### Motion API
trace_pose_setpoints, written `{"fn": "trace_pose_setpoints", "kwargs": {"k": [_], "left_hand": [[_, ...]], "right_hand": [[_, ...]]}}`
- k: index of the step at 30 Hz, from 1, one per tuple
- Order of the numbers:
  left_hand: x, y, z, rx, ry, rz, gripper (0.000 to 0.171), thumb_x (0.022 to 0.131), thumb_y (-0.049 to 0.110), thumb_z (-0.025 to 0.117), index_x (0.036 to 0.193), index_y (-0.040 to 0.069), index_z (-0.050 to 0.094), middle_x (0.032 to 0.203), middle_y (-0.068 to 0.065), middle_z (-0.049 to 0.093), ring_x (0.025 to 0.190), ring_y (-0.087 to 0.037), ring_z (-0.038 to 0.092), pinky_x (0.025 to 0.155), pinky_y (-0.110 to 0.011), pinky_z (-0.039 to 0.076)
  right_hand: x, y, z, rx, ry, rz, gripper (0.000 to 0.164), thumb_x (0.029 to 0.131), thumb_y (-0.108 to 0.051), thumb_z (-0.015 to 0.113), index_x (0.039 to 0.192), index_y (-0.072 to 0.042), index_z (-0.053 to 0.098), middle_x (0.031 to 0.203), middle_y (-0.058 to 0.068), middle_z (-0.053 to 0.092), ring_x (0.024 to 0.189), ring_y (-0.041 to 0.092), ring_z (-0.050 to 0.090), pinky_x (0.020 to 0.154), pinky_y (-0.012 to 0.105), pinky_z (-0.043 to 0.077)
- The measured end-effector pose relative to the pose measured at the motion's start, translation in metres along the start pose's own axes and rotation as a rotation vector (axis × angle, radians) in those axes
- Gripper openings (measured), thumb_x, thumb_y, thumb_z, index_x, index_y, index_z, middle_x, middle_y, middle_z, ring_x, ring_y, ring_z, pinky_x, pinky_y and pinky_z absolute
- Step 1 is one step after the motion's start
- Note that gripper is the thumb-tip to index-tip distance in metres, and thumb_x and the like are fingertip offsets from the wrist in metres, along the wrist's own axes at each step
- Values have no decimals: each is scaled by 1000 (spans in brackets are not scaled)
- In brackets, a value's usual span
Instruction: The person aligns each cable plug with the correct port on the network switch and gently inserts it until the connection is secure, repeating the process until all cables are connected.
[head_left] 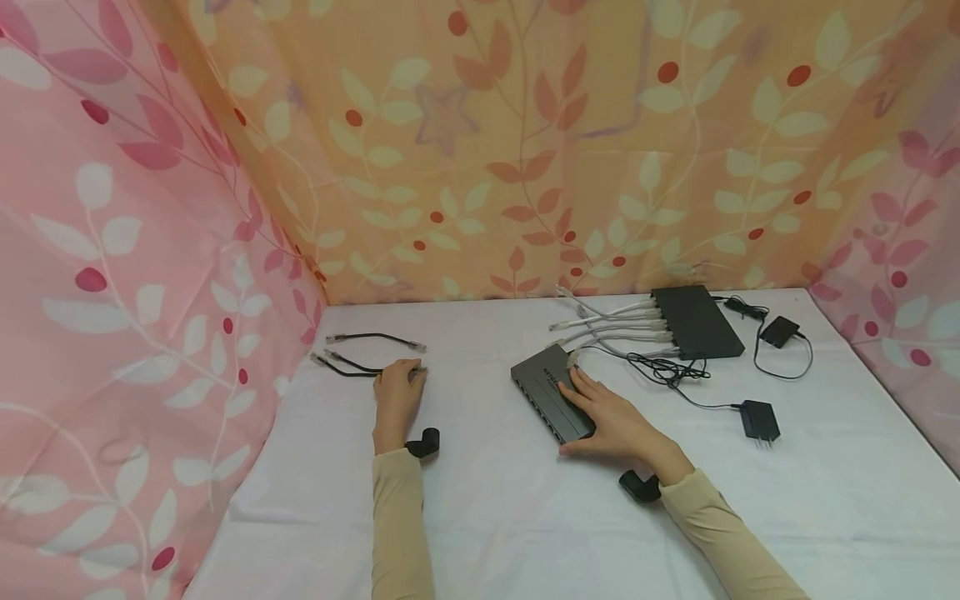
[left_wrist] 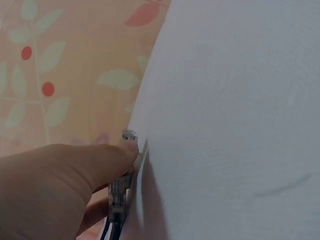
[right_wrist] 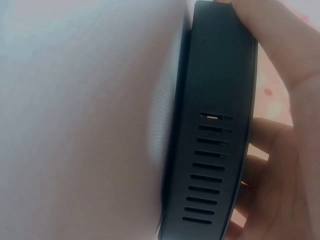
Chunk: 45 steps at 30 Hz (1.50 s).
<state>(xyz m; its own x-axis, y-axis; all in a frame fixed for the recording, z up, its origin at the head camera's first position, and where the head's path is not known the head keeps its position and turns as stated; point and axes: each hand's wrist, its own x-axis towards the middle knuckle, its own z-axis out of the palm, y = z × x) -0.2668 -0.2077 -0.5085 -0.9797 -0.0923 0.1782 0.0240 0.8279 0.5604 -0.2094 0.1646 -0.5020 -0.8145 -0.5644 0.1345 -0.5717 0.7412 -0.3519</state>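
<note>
In the head view, my left hand (head_left: 399,396) is at the left of the white table, over the ends of short black network cables (head_left: 348,372). Its thumb and fingers pinch around their clear plugs (left_wrist: 118,192), seen close up in the left wrist view. Another short black network cable (head_left: 378,336) lies just behind. My right hand (head_left: 618,421) holds a dark grey network switch (head_left: 546,387), thumb at the near corner and fingers spread across its top. The right wrist view shows the slotted side of this switch (right_wrist: 207,170) close to the cloth.
A second black network switch (head_left: 697,321) stands at the back right, several grey network cables (head_left: 611,325) plugged into its left side. Two black power adapters (head_left: 760,419) lie at the right with coiled cords (head_left: 667,371). Patterned curtains (head_left: 480,150) border the table.
</note>
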Motion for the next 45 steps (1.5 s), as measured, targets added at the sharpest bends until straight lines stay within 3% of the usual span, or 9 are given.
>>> {"fn": "trace_pose_setpoints", "kwargs": {"k": [8, 18, 27, 35, 39, 45], "left_hand": [[2, -2, 7, 37, 60, -17, 27, 90, 21, 62, 114, 9, 65, 120, -11, 59, 118, -35, 46, 104, -55, 26], [5, -9, 11, 8, 165, 9, 22, 87, 25, 66, 107, 18, 68, 114, -5, 63, 115, -34, 49, 107, -60, 16], [9, -4, -2, -21, 357, 106, 22, 88, 22, 63, 108, 17, 68, 106, -6, 64, 109, -30, 51, 108, -57, 13], [14, 3, -10, -87, 534, 274, 15, 87, 16, 62, 100, 12, 68, 98, -10, 61, 102, -31, 52, 107, -59, 14], [16, 7, -13, -119, 570, 328, 13, 86, 13, 63, 98, 11, 67, 98, -12, 59, 101, -31, 52, 108, -58, 13], [18, 15, -18, -145, 534, 358, 16, 87, 12, 62, 101, 10, 67, 98, -11, 59, 98, -30, 53, 108, -58, 14]], "right_hand": [[1, 0, 2, 7, -2, -1, 104, 67, -71, 64, 146, -12, 29, 153, 16, 16, 140, 32, 18, 108, 49, 26], [0, -1, 3, 12, 1, -9, 104, 68, -71, 63, 146, -11, 29, 153, 17, 16, 140, 33, 18, 109, 49, 24], [1, -1, 4, 9, 0, -11, 104, 68, -72, 62, 146, -11, 29, 153, 18, 15, 140, 33, 18, 110, 49, 23], [0, 0, 3, 3, -5, -9, 105, 68, -73, 61, 146, -11, 28, 153, 17, 15, 140, 33, 17, 110, 48, 22], [0, -1, 2, 5, -7, -8, 105, 68, -72, 62, 146, -11, 28, 153, 17, 15, 140, 33, 17, 110, 48, 22], [0, 0, 2, 9, -3, -8, 104, 68, -70, 63, 146, -10, 28, 153, 18, 15, 140, 33, 17, 110, 48, 21]]}}
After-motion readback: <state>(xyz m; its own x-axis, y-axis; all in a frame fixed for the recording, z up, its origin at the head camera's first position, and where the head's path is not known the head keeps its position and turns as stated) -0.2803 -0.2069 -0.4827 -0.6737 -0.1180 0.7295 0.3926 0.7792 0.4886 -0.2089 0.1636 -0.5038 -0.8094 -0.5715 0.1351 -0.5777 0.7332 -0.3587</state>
